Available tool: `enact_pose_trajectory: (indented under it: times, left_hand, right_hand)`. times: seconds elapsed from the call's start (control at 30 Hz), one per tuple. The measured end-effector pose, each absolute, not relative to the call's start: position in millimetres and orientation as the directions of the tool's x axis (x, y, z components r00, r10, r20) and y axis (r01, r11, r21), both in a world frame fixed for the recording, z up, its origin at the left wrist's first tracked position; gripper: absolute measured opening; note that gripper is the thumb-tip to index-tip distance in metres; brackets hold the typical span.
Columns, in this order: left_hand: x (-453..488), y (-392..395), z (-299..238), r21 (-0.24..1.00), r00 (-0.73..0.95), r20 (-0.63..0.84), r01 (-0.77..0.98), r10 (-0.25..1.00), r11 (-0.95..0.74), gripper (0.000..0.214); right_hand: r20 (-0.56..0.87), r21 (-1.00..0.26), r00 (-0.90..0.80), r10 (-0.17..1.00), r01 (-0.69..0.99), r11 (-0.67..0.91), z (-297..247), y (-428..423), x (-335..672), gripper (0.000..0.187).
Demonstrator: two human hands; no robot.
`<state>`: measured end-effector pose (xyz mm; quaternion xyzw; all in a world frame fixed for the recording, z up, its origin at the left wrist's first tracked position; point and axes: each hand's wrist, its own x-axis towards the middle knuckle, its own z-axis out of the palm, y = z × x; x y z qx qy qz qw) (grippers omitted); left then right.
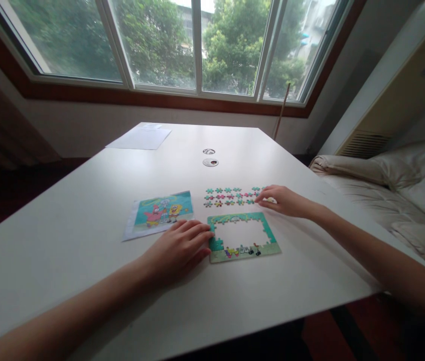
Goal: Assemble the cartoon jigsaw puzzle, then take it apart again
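One white table (84, 200), spread across the middle of the frame. One puzzle board (270, 248), set flat just below and right of the frame's centre; a green and teal border is shown around a bare, knob-edged opening, through which white is seen, with cartoon feet printed along the lower edge. One left hand (184, 245), laid palm down at lower centre; the board's left edge is touched by the fingertips, with nothing grasped. One set of loose puzzle pieces (240, 202), mostly teal with pink and yellow parts, arranged in three rows above the board. One right hand (278, 198), placed at the right end of these rows, thumb and forefinger brought close together; whether a piece is pinched there cannot be told, the fingertips being small and blurred. One picture sheet (164, 210), printed with pink and yellow cartoon figures, laid left of the board and partly overlapped in view by the left hand. Two round discs (210, 162), seen one above the other at upper centre. One white paper (139, 138), placed at the table's far left corner. One pale sofa (385, 175), seen at the right edge.
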<state>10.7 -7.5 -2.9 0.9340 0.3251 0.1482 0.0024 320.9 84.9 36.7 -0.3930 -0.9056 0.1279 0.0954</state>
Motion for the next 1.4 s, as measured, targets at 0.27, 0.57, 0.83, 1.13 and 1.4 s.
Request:
enact_pose_trajectory:
  times: [0.27, 0.57, 0.83, 1.13, 1.4]
  left_hand:
    - [11, -8, -1, 0.100, 0.745, 0.297, 0.597, 0.597, -0.796, 0.025]
    - [11, -7, -2, 0.106, 0.747, 0.285, 0.599, 0.601, -0.794, 0.026]
    - [11, -8, -2, 0.110, 0.740, 0.298, 0.600, 0.603, -0.792, 0.026]
    - [11, -8, -1, 0.117, 0.743, 0.287, 0.599, 0.605, -0.792, 0.025]
    - [11, -8, -2, 0.098, 0.745, 0.281, 0.606, 0.606, -0.790, 0.026]
  right_hand:
    - [0.145, -0.233, -0.603, 0.784, 0.750, 0.620, 24, 124, 284, 0.023]
    - [0.025, -0.289, -0.581, 0.814, 0.775, 0.562, 19, 137, 282, 0.017]
    - [-0.020, -0.351, -0.573, 0.819, 0.771, 0.531, 19, 144, 283, 0.021]
    - [0.085, -0.501, -0.591, 0.802, 0.670, 0.547, 27, 123, 269, 0.016]
    - [0.033, -0.695, -0.722, 0.691, 0.480, 0.535, 26, 63, 233, 0.018]
